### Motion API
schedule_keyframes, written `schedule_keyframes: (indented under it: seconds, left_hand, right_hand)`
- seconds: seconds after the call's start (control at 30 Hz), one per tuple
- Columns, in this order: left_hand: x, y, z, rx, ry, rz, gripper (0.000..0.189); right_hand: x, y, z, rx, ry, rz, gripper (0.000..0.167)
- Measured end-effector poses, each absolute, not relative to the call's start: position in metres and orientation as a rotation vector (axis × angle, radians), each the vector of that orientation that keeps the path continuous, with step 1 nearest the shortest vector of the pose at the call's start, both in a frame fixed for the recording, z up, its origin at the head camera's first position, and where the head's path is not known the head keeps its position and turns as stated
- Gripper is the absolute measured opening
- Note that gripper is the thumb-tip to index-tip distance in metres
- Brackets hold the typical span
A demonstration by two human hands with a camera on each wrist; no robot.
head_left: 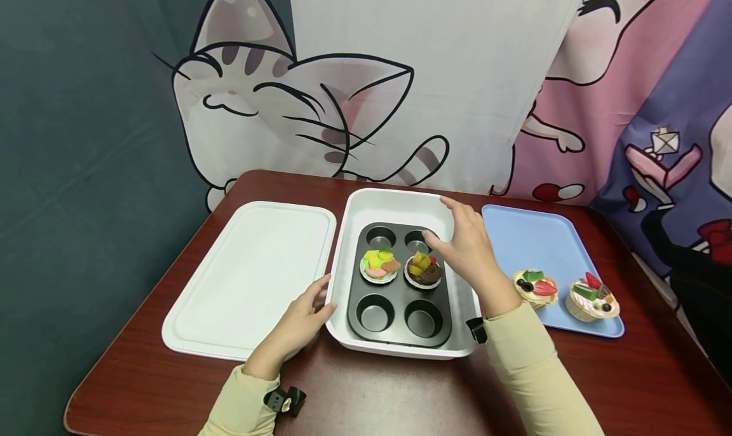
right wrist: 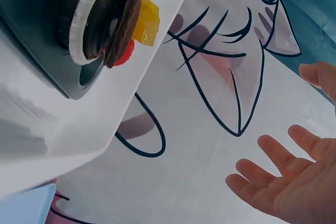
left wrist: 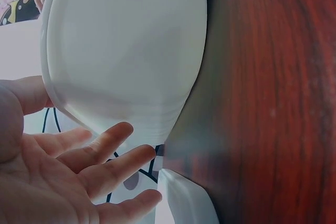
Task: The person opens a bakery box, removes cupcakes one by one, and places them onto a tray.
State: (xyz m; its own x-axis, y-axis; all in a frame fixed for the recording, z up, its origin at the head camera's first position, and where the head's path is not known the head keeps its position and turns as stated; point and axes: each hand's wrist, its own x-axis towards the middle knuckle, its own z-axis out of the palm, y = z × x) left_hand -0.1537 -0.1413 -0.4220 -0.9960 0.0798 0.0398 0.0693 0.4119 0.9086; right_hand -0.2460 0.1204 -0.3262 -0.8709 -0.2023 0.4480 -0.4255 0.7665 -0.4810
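A dark muffin tin [head_left: 399, 299] lies inside a deep white tray [head_left: 394, 207]. Its middle row holds a fruit-topped cupcake [head_left: 379, 265] on the left and a chocolate cupcake [head_left: 423, 272] on the right; the other cups have nothing in them. My left hand [head_left: 300, 318] is at the tray's left side, thumb at the rim and fingers spread along the outer wall in the left wrist view. Over the tray's right side hovers my right hand [head_left: 467, 248], fingers apart and holding nothing. In the right wrist view the chocolate cupcake [right wrist: 123, 19] stands apart from that hand [right wrist: 294, 177].
To the right, a blue tray [head_left: 532, 232] carries two fruit tarts, one with a strawberry slice [head_left: 535, 288] and one [head_left: 593, 299] near its right corner. A white lid-like board [head_left: 251, 277] lies left of the deep tray. A printed cat curtain [head_left: 366, 105] hangs behind the table.
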Motion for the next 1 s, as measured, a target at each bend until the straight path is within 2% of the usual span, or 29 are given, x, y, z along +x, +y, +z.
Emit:
schedule_keyframes:
  seconds: [0.43, 1.0]
  left_hand:
    - [-0.151, -0.140, -0.420, 0.130, 2.608, 1.735, 0.052]
    - [-0.152, -0.140, -0.422, 0.117, 2.625, 1.708, 0.052]
  right_hand:
    - [-0.264, 0.102, -0.354, 0.456, -2.838, 0.838, 0.065]
    - [-0.268, 0.100, -0.385, 0.532, -3.204, 0.558, 0.074]
